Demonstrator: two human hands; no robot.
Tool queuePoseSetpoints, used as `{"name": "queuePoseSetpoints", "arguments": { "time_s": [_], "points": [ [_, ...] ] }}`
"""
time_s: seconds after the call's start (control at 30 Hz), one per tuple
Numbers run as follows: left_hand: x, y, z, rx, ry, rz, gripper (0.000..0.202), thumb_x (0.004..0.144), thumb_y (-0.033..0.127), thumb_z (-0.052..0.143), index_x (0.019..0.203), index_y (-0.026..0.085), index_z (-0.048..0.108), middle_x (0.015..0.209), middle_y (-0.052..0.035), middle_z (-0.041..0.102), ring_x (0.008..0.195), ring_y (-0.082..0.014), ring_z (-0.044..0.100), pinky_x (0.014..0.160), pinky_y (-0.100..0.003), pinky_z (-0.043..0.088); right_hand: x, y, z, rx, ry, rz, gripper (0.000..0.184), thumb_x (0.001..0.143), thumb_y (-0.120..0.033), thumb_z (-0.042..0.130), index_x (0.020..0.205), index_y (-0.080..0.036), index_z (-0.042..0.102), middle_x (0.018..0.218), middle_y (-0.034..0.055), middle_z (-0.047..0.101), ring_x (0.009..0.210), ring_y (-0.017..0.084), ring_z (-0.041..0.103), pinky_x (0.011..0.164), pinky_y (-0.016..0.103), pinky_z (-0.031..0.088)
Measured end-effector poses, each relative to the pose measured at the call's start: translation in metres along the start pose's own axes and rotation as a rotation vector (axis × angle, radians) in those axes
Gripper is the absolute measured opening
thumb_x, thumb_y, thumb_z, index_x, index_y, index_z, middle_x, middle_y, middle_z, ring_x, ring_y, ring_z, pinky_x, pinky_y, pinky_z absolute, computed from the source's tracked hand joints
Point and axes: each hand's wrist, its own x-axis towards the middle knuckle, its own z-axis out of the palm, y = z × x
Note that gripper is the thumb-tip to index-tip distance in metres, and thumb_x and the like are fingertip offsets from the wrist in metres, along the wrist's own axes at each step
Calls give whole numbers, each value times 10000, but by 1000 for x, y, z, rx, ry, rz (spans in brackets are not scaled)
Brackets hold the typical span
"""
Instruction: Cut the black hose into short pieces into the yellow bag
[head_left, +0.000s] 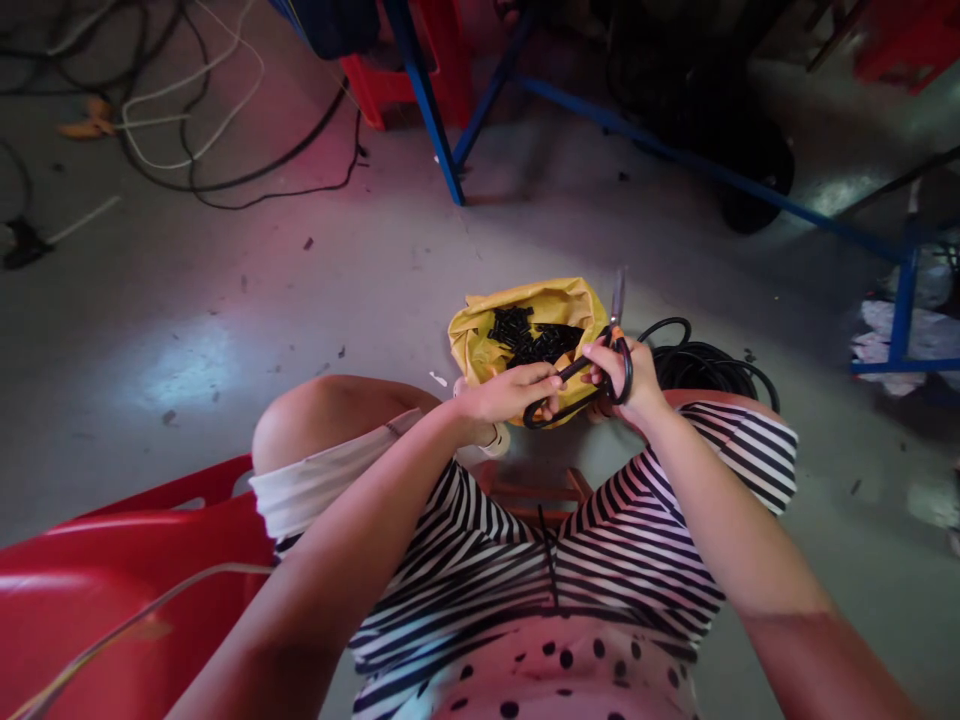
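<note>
Head view: left hand [510, 393] curls round black cable [574, 367], right hand [639, 378] round scissors [617, 298] (handles [628, 370] partly hidden).

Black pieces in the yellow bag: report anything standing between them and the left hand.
Nothing visible blocks the left hand from the black pieces; the yellow bag is open. The black cable in that hand runs across to the right hand, which holds the scissors.

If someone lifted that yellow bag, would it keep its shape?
Probably not: the yellow bag looks floppy, with a creased, folded rim. The small black pieces heaped loosely inside would likely shift, and might spill through its wide-open mouth if it tipped.
</note>
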Motion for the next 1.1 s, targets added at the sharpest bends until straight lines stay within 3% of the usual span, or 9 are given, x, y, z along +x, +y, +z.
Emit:
{"name": "queuePoseSetpoints", "arguments": {
  "time_s": [0.1,0.17,0.27,0.53,0.73,1.1],
  "points": [
    [3,2,-5,-68,194,16,336,948,507,536,886,176,531,644,31,522,548,-93,489,554,-222,425,2,1,-3,-28,51,-5,472,727,-633,749,698,-207,548,592,-18,533,532,120,503,586,290,503],
    [4,5,-9,-83,344,42,267,959,445,537,962,178,525,630,53,472,530,-82,450,517,-197,384,0,4,-2,-161,-53,2,514,747,-675,716,667,-207,518,581,-14,521,550,128,499,565,277,436],
    [4,10,-14,-80,432,77,205,974,387,511,1015,186,510,622,63,443,533,-82,436,514,-185,383,-4,11,2,-359,-213,-2,517,758,-686,701,702,-203,523,598,-28,521,580,129,475,561,265,344],
    [4,10,-14,47,449,93,203,953,390,518,950,187,524,609,63,428,530,-81,422,512,-189,371,-3,15,4,-372,-297,-76,509,813,-691,637,754,-197,535,676,-24,535,647,140,482,607,267,331],
    [1,13,-12,123,435,103,226,951,407,518,954,183,537,623,57,447,550,-87,435,537,-205,387,-4,14,3,-452,-302,-44,487,792,-664,679,749,-200,539,663,-29,525,637,138,473,612,265,332],
    [2,12,-11,110,430,97,206,963,383,487,951,180,522,610,68,398,533,-84,388,524,-210,344,-8,5,3,-522,-311,-58,476,797,-654,667,751,-199,537,692,-27,524,644,131,453,612,262,317]
  ]
}}
